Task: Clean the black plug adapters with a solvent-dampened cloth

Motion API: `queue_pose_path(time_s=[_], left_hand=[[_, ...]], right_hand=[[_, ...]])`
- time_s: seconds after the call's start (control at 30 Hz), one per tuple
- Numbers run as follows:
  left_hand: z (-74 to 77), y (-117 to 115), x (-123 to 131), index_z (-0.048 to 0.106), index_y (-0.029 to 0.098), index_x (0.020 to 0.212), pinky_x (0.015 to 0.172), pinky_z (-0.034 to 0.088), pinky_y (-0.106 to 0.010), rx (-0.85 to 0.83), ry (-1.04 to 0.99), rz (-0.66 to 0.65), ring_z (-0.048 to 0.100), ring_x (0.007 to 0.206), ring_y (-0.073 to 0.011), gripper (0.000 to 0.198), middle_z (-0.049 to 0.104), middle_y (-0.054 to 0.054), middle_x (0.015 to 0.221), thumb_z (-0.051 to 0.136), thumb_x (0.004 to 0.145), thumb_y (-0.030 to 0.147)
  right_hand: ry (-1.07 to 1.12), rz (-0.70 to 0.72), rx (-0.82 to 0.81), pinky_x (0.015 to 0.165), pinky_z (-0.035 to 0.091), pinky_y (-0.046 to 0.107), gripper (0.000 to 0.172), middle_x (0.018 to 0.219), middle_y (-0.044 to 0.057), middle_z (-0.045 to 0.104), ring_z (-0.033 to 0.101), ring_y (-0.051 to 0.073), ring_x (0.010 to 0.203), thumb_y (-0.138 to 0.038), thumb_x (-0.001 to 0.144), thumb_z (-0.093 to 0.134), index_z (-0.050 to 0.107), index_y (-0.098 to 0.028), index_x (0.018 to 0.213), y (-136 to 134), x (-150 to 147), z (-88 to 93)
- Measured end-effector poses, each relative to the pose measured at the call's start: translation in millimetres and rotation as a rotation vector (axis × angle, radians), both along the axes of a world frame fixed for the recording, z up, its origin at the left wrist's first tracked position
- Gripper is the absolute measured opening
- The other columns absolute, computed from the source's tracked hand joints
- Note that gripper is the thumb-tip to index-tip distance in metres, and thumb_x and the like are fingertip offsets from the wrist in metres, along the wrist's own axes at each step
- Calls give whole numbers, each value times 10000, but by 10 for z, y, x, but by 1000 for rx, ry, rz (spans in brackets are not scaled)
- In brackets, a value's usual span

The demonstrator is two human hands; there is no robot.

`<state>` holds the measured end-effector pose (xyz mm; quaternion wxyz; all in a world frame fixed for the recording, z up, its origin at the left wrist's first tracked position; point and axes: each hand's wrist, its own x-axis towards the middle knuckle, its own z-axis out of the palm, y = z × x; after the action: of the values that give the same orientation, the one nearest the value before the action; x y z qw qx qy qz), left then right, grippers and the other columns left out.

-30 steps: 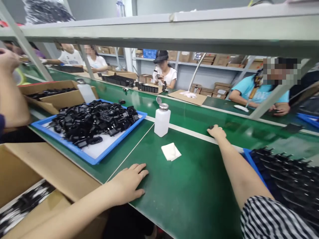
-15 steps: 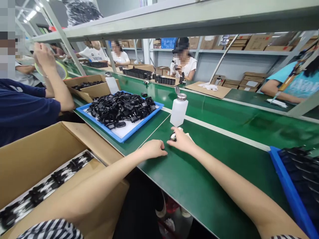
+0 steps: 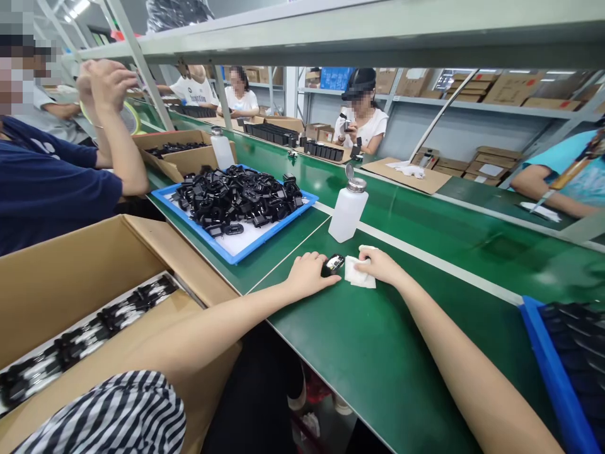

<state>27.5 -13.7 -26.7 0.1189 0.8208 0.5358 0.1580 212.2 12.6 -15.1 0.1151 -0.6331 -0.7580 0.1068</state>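
My left hand (image 3: pixel 309 275) rests on the green bench with its fingers curled round a small black part (image 3: pixel 333 264), which shows a pale label on top. My right hand (image 3: pixel 380 265) pinches a folded white cloth (image 3: pixel 358 275) just right of that part, touching it. A white dispenser bottle (image 3: pixel 347 211) with a metal pump top stands right behind both hands.
A blue tray (image 3: pixel 236 250) heaped with black parts lies at the left. An open cardboard box (image 3: pixel 85 284) holds rows of parts at near left. Another blue tray (image 3: pixel 558 378) sits at the right edge. A person in dark blue sits left; others work across the green conveyor (image 3: pixel 425 221).
My right hand drew back from the conveyor with the black part and passed it to my left hand, then took up the white cloth. The view swung left.
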Motion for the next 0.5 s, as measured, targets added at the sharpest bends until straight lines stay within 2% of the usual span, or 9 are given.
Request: queue_pose_path(time_s=[0.13,0.2,0.27,0.33,0.43,0.5], left_hand=[[-28,28,1,517,167,825,709,347,-317,4,18,-34,446,805,-189,381,499,-43,816,415,656,492],[-40,43,-16,528,171,789,706,346,-305,3,11,-52,446,790,-179,360,496,-38,812,424,653,488],[-53,58,-25,535,171,756,694,346,-301,6,12,-53,447,776,-177,356,498,-37,796,430,647,493],[-65,73,-27,535,165,724,674,347,-299,5,16,-55,452,758,-178,360,499,-37,759,427,646,500],[-78,93,-33,529,159,706,651,348,-289,-7,8,-74,464,738,-172,321,505,-34,730,427,661,460],[-82,103,-43,527,161,746,648,348,-276,-14,-17,-84,472,740,-164,274,514,-30,750,438,668,407]], right_hand=[[229,-208,106,439,336,218,79,538,-34,484,465,129,479,-277,663,436,410,-202,663,-64,-63,79],[332,-224,145,441,359,232,138,574,-26,516,476,134,458,-302,687,414,428,-208,787,-123,-155,97],[363,-133,159,492,399,261,251,670,4,561,517,156,517,-303,714,385,418,-208,944,-201,-284,71],[327,1,196,613,421,304,306,829,48,573,544,190,700,-289,744,346,411,-203,1031,-289,-424,6],[262,171,303,835,324,367,314,1050,71,498,424,204,997,-249,776,297,448,-197,1046,-405,-586,-108],[269,263,324,904,240,386,318,1110,59,458,356,184,1065,-227,781,295,458,-203,1053,-450,-628,-149]])
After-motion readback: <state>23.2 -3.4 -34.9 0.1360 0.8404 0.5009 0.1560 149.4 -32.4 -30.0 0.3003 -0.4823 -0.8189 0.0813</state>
